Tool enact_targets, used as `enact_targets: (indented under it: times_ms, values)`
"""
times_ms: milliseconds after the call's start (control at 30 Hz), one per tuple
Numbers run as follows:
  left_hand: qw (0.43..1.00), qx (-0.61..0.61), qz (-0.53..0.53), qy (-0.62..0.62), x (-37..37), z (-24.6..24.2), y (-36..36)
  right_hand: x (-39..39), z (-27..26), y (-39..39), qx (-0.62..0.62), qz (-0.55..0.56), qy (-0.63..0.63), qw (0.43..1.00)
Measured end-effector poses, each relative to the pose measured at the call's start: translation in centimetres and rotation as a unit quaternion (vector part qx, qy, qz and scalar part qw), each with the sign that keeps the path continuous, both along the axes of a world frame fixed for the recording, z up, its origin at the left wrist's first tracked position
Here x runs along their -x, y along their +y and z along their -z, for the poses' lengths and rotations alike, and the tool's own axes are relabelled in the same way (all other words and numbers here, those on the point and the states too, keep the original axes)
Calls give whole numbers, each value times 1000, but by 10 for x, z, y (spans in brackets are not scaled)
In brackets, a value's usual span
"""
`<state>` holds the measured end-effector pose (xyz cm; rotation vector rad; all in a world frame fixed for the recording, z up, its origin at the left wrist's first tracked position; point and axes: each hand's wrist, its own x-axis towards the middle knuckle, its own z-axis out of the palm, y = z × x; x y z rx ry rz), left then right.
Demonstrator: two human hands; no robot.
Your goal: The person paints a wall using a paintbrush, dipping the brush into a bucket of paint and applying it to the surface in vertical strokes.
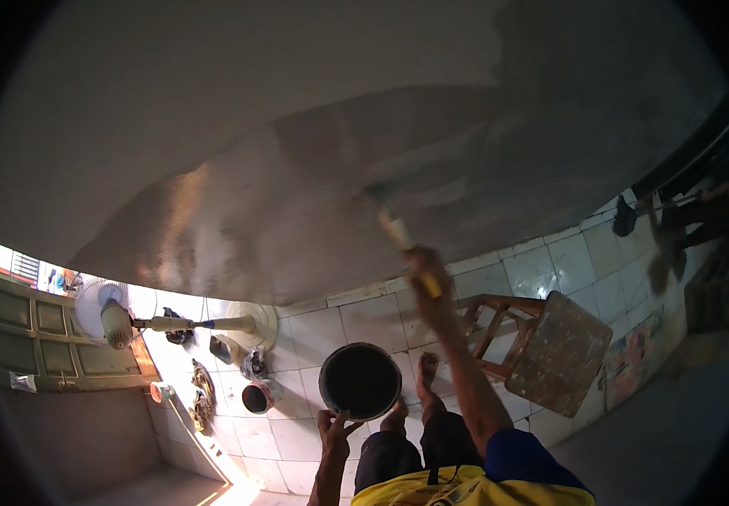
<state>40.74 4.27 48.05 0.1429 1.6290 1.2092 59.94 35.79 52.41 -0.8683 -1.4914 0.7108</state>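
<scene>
With my right hand [426,278] I grip a paintbrush [395,229] by its handle, whose yellow end shows below my fingers. The blurred bristles lie against or very close to the wall [314,209]. A glossy, darker coat covers the lower part of that wall, with a curved upper border. My left hand [335,430] holds the rim of a round bucket [361,381] in front of my legs. Its inside looks dark, and I cannot tell how full it is.
A paint-spotted wooden stool [560,354] is on the right. To the left are a pedestal fan [238,324], a small paint pail [262,397], a crumpled cloth [201,398] and a panelled wooden door [48,322]. White tiles [295,443] cover the floor. More objects sit in shadow at far right.
</scene>
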Motion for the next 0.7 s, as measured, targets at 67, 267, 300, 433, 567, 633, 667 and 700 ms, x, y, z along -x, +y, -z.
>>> enact_targets:
  times_ms: [67,267,300,433,567,633,667,700]
  values:
    - [1000,-1,-2,-4,3,1,-5,-51,18,17,48,40,81,995]
    - [1000,-3,3,-3,13,4,-15,-102,28,28,25,247,38,968]
    - [1000,-4,7,-4,11,4,-12,-94,44,28,-14,241,1,970]
    - [999,3,26,24,15,5,-18,7,48,-8,56,62,-33,996]
    - [999,14,37,24,19,2,-20,13,37,-17,77,-47,-13,996]
    - [999,20,37,24,19,2,-20,-33,60,0,78,10,53,995]
    - [999,27,38,22,20,3,-20,-65,78,8,116,48,110,986]
    - [999,26,39,21,20,5,-21,-90,91,15,153,83,168,970]
